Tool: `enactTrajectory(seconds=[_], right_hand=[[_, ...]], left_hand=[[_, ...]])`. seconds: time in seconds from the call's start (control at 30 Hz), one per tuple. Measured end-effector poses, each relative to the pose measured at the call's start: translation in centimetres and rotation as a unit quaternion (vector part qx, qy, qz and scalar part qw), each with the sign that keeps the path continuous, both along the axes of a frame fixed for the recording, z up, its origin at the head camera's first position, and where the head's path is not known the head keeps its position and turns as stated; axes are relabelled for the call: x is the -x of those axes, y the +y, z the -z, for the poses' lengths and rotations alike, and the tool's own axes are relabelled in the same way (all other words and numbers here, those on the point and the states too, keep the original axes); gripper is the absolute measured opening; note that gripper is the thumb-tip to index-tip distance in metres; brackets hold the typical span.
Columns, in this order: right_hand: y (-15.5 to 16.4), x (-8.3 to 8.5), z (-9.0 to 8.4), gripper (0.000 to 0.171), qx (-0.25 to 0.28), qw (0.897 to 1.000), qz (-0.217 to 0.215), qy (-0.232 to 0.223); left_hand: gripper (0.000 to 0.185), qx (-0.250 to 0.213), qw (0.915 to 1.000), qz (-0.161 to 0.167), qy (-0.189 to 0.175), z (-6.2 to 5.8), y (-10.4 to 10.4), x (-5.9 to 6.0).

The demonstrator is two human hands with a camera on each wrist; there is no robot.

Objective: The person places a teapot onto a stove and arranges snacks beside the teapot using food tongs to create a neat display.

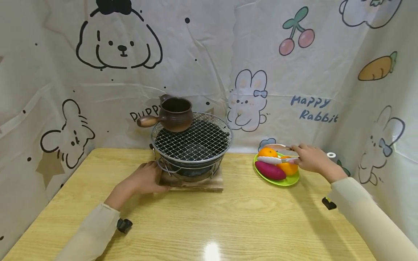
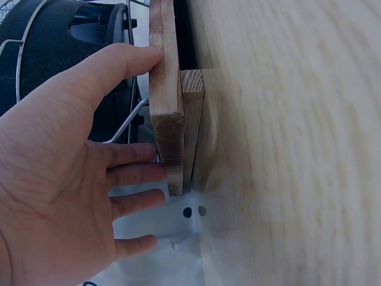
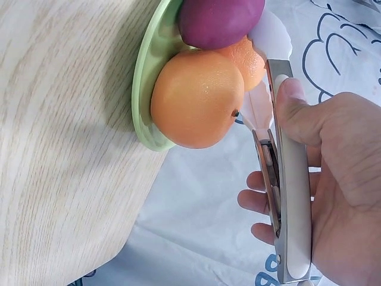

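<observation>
Left hand steadies the grill's board while the right holds tongs over the fruit plate

The left hand (image 1: 147,178) rests with straight fingers (image 2: 128,154) against the edge of the wooden board (image 2: 165,101) under the round charcoal grill (image 1: 192,146), gripping nothing. The right hand (image 1: 311,157) is curled round a pair of tongs (image 1: 277,153), thumb pressed on the upper arm, their white tips lying just above the green plate (image 1: 290,181) near the table's (image 1: 209,217) right edge, which carries two oranges (image 3: 199,98) and a purple sweet potato (image 1: 269,170). A brown clay pot (image 1: 174,114) with a side handle stands on the wire mesh
</observation>
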State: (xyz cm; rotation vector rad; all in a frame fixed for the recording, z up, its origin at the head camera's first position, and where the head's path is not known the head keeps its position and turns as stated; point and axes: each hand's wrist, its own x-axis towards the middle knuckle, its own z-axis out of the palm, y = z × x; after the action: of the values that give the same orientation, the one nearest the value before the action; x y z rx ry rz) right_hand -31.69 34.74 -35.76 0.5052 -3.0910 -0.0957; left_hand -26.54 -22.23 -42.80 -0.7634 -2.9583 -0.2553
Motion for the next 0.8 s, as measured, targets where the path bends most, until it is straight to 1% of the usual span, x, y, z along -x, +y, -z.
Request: enactTrajectory(seconds=[0.13,0.27,0.43,0.6,0.8], right_hand=[[-0.24,0.27,-0.12,0.06,0.002,1.0,-0.001,0.001],[-0.23,0.14,-0.1,0.058,0.007,1.0,-0.001,0.001],[0.05,-0.11,0.09,0.059,0.008,1.0,-0.007,0.004],[0.47,-0.14,0.18,0.057,0.004,1.0,-0.01,0.009],[0.71,-0.19,0.47,0.059,0.006,1.0,-0.006,0.009]], left_hand=[[0.105,-0.004,1.0,0.001,-0.009,0.12,-0.35,0.14],[0.107,-0.014,0.9996,0.008,-0.025,-0.07,-0.52,0.29],[0.109,-0.007,0.9994,0.012,-0.032,-0.2,-0.56,0.52],[0.11,-0.009,0.9995,0.02,-0.022,-0.17,-0.67,0.63],[0.108,-0.017,0.9994,0.03,-0.009,0.28,-0.85,0.93]])
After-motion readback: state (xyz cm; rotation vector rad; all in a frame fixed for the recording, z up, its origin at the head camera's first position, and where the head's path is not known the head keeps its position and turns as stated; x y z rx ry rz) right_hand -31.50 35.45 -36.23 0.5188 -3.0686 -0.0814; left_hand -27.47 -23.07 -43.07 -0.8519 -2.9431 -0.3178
